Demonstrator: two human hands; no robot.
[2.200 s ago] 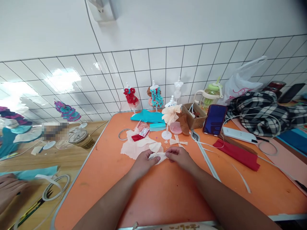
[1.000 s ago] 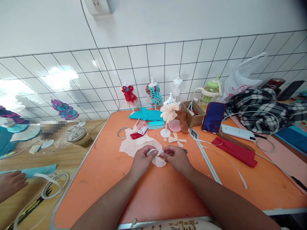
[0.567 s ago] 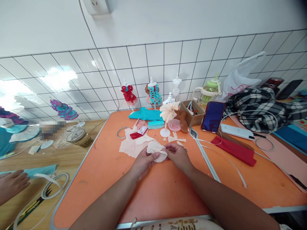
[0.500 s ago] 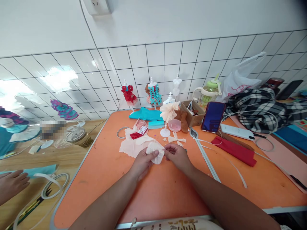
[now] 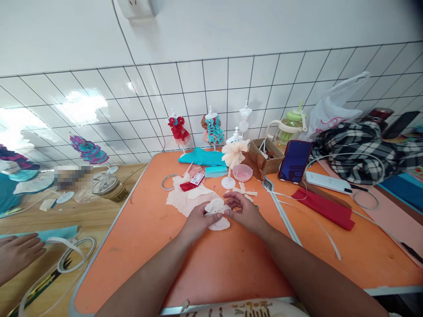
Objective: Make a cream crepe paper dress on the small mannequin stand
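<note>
The cream piece (image 5: 215,206) is over the orange desk (image 5: 211,268), in front of the person, between both hands. Half a second ago it showed as one broad, rounded face; now its upper part bunches into a ruffled puff, and a flap (image 5: 220,225) shows at six o'clock, towards the person. The left hand (image 5: 198,220) is clamped on the piece's nine o'clock side, thumb on the near face. The right hand (image 5: 246,213) sits at three o'clock, its fingers more spread than in that view; whether they pinch the edge I cannot tell. The changed shape suggests that the folds are being worked while the left hand keeps them steady.

Taking the piece as the dial's centre, a pale pink sheet (image 5: 181,202) lies at ten o'clock, a peach ruffle (image 5: 235,153) on a white stand (image 5: 228,182) at one, and a cream bow (image 5: 244,192) near two, just beyond the right hand.
</note>
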